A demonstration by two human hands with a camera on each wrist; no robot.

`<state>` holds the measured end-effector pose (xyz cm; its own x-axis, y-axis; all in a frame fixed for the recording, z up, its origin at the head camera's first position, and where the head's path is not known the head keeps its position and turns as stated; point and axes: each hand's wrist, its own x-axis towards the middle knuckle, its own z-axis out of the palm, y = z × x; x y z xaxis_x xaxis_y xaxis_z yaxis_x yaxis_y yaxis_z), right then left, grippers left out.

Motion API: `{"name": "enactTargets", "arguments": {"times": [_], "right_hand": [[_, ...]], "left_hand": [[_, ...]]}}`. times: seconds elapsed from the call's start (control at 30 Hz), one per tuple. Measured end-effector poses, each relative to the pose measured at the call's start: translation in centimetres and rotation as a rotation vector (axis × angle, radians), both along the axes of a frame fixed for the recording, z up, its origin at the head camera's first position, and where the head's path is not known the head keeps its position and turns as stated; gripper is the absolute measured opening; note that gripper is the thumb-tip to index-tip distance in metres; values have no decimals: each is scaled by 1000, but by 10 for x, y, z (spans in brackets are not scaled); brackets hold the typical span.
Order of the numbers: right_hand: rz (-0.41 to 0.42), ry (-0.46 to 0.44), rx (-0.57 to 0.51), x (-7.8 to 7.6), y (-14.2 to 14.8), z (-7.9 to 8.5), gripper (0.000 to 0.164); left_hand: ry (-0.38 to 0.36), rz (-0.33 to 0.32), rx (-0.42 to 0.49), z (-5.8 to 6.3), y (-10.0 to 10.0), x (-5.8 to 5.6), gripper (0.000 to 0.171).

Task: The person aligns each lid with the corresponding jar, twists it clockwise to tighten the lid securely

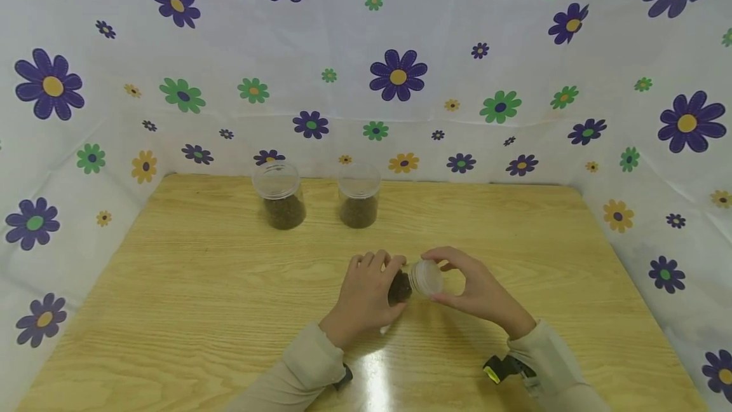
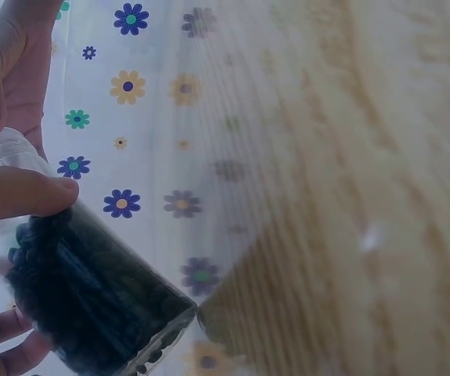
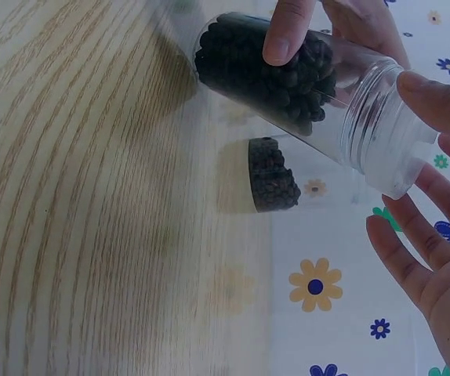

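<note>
My left hand grips a clear jar partly filled with dark beans, thumb on one side and fingers on the other. The jar leans over toward the right, its bottom edge low by the tabletop in the left wrist view. At its mouth, my right hand pinches a clear lid between thumb and fingers. Screw threads show on the neck right beside the lid. In the head view, the left hand covers most of the jar body.
Two lidded clear jars with dark contents, a left one and a right one, stand at the back of the wooden table. A flower-print cloth hangs behind and along both sides. A black strap sits at the right wrist.
</note>
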<state>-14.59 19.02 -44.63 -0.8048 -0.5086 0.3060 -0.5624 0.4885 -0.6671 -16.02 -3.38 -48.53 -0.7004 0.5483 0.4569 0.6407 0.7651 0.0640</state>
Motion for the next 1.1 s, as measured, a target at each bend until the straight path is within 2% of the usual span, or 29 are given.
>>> {"name": "enactTargets", "arguments": {"times": [0.67,1.1], "right_hand": [[11,20,-3,-1,-1,-1,61],[70,46,-3,-2,0,-4,57]], "left_hand": [[-4,5,-3,4,0,2,69],[-41,-14,5,4,1,2,68]]}}
